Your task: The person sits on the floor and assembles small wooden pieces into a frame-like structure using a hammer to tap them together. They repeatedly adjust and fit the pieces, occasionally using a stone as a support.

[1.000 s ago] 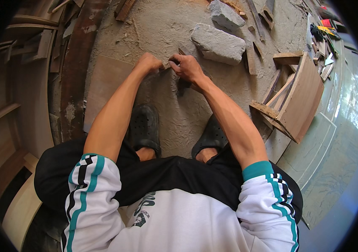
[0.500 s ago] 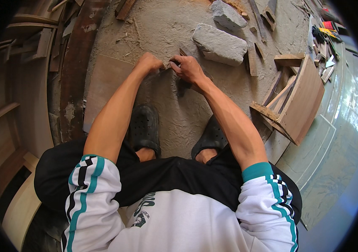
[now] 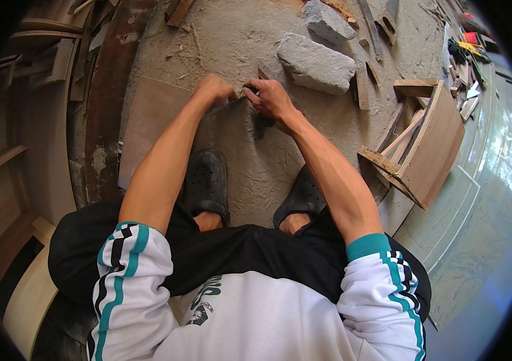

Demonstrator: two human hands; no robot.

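Both arms reach forward over the dusty floor, and my hands nearly meet in front of my feet. My left hand (image 3: 212,90) is closed, its fingertips hidden from above. Close by on the right, my right hand (image 3: 269,97) is also closed, thumb and fingers pinched toward the left one. A small pale bit shows in the gap between them, too small to name. Behind my right hand the end of a narrow brown piece (image 3: 262,73) sticks out. Something dark lies below the palm, mostly covered by it.
Beyond my right hand lie a large grey block (image 3: 316,64) and a smaller grey block (image 3: 328,22). A wooden box frame (image 3: 427,144) stands at right, beside glass sheets (image 3: 466,210). A flat board (image 3: 150,123) and a long brown beam (image 3: 111,90) lie left. Dark clogs (image 3: 206,183) are on my feet.
Hardly anything differs. Both hands stay at the same spot with their fingers closed; the view has shifted very slightly.
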